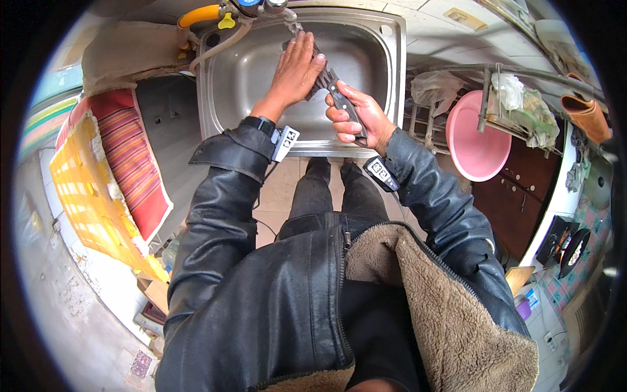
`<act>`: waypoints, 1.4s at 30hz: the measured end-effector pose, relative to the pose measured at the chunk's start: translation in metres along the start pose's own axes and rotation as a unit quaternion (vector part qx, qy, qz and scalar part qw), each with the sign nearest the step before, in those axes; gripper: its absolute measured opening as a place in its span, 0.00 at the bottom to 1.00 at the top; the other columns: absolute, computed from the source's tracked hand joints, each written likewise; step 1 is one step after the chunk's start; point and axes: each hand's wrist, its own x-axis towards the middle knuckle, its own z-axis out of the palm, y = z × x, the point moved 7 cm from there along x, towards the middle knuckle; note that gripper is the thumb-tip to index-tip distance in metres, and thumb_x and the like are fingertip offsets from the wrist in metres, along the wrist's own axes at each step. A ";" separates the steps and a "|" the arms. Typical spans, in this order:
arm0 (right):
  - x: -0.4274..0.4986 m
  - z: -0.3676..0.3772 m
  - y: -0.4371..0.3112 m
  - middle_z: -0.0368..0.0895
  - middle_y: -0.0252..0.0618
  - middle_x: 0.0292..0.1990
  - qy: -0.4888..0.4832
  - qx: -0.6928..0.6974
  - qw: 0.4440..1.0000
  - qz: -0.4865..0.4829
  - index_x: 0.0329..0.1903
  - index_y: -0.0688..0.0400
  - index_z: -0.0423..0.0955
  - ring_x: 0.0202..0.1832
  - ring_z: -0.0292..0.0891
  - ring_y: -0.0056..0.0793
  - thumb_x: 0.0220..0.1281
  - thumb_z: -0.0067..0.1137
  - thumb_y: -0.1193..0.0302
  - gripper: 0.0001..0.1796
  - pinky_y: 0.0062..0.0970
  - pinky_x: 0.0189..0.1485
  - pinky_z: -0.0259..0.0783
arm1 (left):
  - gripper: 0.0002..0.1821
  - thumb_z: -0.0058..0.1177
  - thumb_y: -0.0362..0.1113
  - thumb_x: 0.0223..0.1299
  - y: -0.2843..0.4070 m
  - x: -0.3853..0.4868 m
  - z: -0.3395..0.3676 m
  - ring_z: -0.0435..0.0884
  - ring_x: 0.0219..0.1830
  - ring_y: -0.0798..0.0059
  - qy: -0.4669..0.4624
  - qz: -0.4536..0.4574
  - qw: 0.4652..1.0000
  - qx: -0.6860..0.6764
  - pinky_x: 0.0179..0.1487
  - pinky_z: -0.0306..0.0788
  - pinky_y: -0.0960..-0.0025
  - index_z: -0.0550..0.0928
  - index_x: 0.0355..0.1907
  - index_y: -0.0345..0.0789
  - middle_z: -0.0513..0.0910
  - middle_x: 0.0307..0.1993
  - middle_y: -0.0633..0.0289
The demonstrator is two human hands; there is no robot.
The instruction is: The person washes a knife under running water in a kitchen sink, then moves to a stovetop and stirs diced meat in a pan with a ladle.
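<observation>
My right hand point(365, 117) grips the dark, riveted handle of a kitchen knife point(347, 105) over the stainless steel sink point(230, 93). The blade points up and left, towards the tap point(290, 15). My left hand point(292, 68) lies flat across the blade, palm down and fingers stretched out, hiding much of it. Water runs from the spout onto the area by my left fingertips. Both hands look wet. The blade's full shape cannot be told.
An orange hose point(198, 16) and a pale hose point(223, 48) join the tap area. On the right, a pink basin point(477, 137) leans against a metal rack point(490, 105) with plastic bags. A yellow-taped foam panel point(93, 196) and striped red cloth point(125, 147) stand at left.
</observation>
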 end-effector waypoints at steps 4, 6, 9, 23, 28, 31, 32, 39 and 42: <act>-0.013 0.002 0.002 0.66 0.29 0.23 -0.043 0.028 0.998 0.029 0.44 0.56 0.70 0.13 0.60 0.18 0.80 0.39 0.46 0.25 0.28 0.17 0.62 | 0.38 0.30 0.59 0.78 -0.036 0.007 -0.001 0.51 0.79 0.47 -0.014 -0.054 0.998 0.033 0.79 0.47 0.50 0.55 0.78 0.33 0.56 0.77 0.45; -0.022 0.000 0.003 0.66 0.29 0.23 -0.045 0.025 0.998 0.029 0.44 0.56 0.70 0.13 0.59 0.18 0.80 0.39 0.46 0.25 0.28 0.16 0.61 | 0.36 0.31 0.55 0.78 -0.069 0.008 -0.007 0.55 0.78 0.45 -0.051 -0.152 0.983 0.087 0.78 0.51 0.50 0.59 0.76 0.30 0.59 0.76 0.44; -0.033 -0.006 0.000 0.67 0.30 0.23 -0.037 0.017 0.999 0.015 0.45 0.56 0.70 0.13 0.59 0.18 0.80 0.38 0.46 0.25 0.27 0.16 0.61 | 0.34 0.32 0.52 0.78 -0.099 -0.013 -0.028 0.59 0.76 0.45 -0.032 -0.305 0.944 0.122 0.77 0.53 0.49 0.62 0.74 0.28 0.63 0.74 0.43; -0.028 -0.013 0.012 0.68 0.29 0.23 0.000 0.016 0.999 0.046 0.42 0.55 0.71 0.13 0.61 0.18 0.77 0.44 0.45 0.24 0.26 0.16 0.59 | 0.37 0.32 0.56 0.79 0.017 -0.027 0.007 0.54 0.78 0.42 0.019 -0.112 0.993 0.023 0.79 0.49 0.50 0.57 0.77 0.31 0.57 0.77 0.41; -0.034 -0.011 0.006 0.68 0.30 0.23 -0.041 0.022 0.999 0.026 0.43 0.55 0.71 0.12 0.61 0.18 0.79 0.41 0.46 0.24 0.26 0.15 0.60 | 0.33 0.39 0.50 0.77 0.051 -0.060 -0.007 0.61 0.75 0.45 0.019 -0.043 0.998 0.041 0.77 0.53 0.51 0.64 0.72 0.27 0.64 0.73 0.41; -0.043 -0.010 0.004 0.67 0.30 0.22 -0.060 0.002 0.998 0.026 0.44 0.56 0.70 0.11 0.60 0.18 0.81 0.37 0.47 0.25 0.27 0.14 0.62 | 0.29 0.43 0.47 0.76 0.064 -0.067 -0.023 0.64 0.74 0.47 0.019 -0.035 0.998 0.058 0.76 0.55 0.48 0.69 0.70 0.29 0.68 0.71 0.43; -0.045 -0.011 0.003 0.66 0.29 0.22 -0.056 -0.013 0.998 0.024 0.45 0.57 0.69 0.11 0.59 0.18 0.81 0.36 0.48 0.25 0.28 0.14 0.62 | 0.29 0.43 0.47 0.76 0.065 -0.066 -0.028 0.64 0.74 0.47 0.021 -0.034 0.997 0.071 0.75 0.55 0.48 0.69 0.70 0.29 0.68 0.71 0.44; -0.044 -0.001 0.002 0.65 0.29 0.21 -0.032 -0.069 0.997 0.024 0.45 0.55 0.69 0.10 0.59 0.18 0.81 0.36 0.47 0.24 0.28 0.14 0.63 | 0.31 0.43 0.52 0.74 0.035 -0.029 -0.037 0.63 0.73 0.46 0.085 -0.053 0.990 0.101 0.74 0.56 0.46 0.68 0.71 0.33 0.70 0.70 0.49; -0.043 0.005 -0.001 0.66 0.29 0.21 -0.052 -0.052 0.997 0.024 0.44 0.55 0.70 0.11 0.59 0.18 0.81 0.37 0.48 0.24 0.27 0.14 0.63 | 0.34 0.48 0.55 0.71 0.024 -0.017 -0.045 0.65 0.72 0.46 0.109 -0.044 0.991 0.064 0.74 0.57 0.48 0.71 0.69 0.33 0.73 0.68 0.49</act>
